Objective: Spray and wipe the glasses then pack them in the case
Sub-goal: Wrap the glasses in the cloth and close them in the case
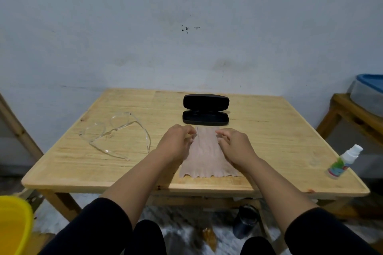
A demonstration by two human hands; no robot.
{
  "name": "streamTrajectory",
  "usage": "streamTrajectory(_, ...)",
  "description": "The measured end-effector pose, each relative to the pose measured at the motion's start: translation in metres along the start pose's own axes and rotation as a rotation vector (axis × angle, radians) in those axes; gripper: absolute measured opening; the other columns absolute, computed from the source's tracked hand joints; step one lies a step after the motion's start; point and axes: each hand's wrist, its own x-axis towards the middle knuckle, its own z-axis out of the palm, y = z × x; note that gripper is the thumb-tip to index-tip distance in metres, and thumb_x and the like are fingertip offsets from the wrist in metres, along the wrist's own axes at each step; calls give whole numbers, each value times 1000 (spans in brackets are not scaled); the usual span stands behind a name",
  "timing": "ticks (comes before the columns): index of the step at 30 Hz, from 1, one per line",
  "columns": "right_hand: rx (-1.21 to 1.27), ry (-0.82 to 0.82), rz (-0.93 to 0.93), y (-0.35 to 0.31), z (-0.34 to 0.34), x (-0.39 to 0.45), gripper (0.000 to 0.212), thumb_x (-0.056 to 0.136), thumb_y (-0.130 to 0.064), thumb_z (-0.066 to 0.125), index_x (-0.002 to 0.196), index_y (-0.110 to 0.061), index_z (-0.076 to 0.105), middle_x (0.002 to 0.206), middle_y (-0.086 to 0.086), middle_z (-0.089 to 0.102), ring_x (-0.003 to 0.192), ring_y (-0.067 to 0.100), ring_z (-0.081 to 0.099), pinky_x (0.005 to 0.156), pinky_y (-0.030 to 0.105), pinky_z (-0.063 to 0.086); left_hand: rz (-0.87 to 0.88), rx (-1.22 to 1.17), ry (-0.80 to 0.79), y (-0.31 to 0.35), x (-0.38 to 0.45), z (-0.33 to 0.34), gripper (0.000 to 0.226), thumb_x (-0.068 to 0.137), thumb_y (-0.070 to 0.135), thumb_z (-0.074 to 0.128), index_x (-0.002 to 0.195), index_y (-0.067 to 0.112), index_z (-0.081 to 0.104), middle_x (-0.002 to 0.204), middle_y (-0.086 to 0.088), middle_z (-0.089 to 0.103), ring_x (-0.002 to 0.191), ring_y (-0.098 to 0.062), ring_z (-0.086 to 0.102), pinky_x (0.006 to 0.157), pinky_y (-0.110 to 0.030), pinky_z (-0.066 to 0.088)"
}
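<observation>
Clear plastic glasses point(116, 132) lie unfolded on the left part of the wooden table point(269, 130). A black glasses case point(205, 109) stands open at the table's middle back. In front of the case a pale pink wiping cloth point(205, 157) lies spread flat. My left hand point(178, 143) rests on the cloth's left edge with its fingers pinching the far left corner. My right hand point(234, 145) lies on the cloth's right edge, fingers curled over the far right corner. A small white spray bottle point(345, 160) with a green-blue label stands near the table's right edge.
A yellow bucket point(12, 225) sits on the floor at the lower left. Another wooden stand point(352, 114) with a blue-rimmed tub point(369, 93) is at the right. A dark cup point(245, 221) stands under the table. A wall is close behind the table.
</observation>
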Motion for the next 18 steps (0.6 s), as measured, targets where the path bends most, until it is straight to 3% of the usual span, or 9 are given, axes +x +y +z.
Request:
streamTrajectory(4, -70, -27, -42, 4, 7, 13, 32, 92, -14, 52, 123, -13, 60, 124, 7, 62, 113, 19, 56, 89, 16, 33, 62, -3, -37, -5, 8, 0, 23, 91, 19, 50, 113, 23, 56, 111, -6, 58, 95, -20, 59, 79, -22, 41)
streamTrajectory(9, -119, -31, -59, 13, 11, 17, 30, 92, -15, 50, 120, -13, 62, 122, 8, 63, 113, 20, 55, 90, 17, 32, 90, 105, -21, -6, 11, -5, 25, 90, 25, 53, 114, 20, 54, 111, -10, 58, 101, -25, 57, 86, -32, 46)
streamTrajectory(18, -134, 1, -24, 18, 7, 13, 31, 92, -10, 49, 120, -8, 60, 122, 11, 62, 114, 23, 53, 93, 22, 35, 98, 124, 28, -23, 13, -6, 26, 88, 31, 58, 110, 17, 62, 105, -1, 68, 106, -17, 52, 85, -29, 43)
